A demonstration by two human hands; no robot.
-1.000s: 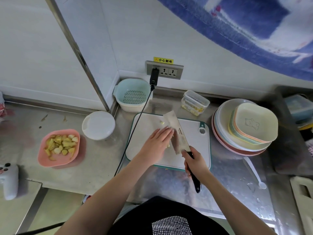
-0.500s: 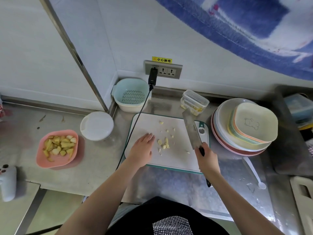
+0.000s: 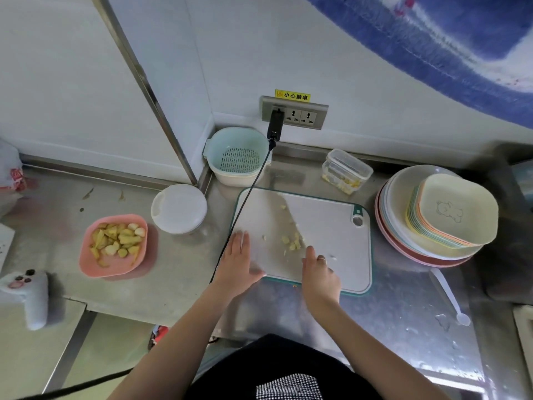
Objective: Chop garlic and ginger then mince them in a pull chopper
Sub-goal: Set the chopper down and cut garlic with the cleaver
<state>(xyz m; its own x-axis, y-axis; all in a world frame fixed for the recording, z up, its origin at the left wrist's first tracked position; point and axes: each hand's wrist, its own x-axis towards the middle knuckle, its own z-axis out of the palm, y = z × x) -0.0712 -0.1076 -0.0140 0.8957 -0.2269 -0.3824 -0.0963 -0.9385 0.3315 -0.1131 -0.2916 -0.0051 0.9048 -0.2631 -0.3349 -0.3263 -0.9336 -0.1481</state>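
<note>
A white cutting board [image 3: 326, 226] with a green rim lies on the steel counter. Chopped pale garlic bits [image 3: 291, 242] sit near its middle. My left hand [image 3: 238, 261] rests flat and open on the board's left edge. My right hand [image 3: 320, 272] is at the board's near edge, closed on the knife handle. The knife blade [image 3: 274, 226] shows only as a grey blur slanting across the board beside the bits. A round white-lidded pull chopper [image 3: 178, 209] stands left of the board. A pink dish [image 3: 115, 243] of garlic and ginger chunks is further left.
A teal colander basket [image 3: 238, 155] and a clear lidded box [image 3: 346, 171] stand behind the board. Stacked plates and bowls [image 3: 438, 217] are at the right, a white spoon [image 3: 450, 298] in front of them. A black cable [image 3: 245, 206] crosses the board's left edge.
My right hand has swung the knife from the board's right side leftward toward the bits. My left hand slid slightly left and nearer. The view shifted a little.
</note>
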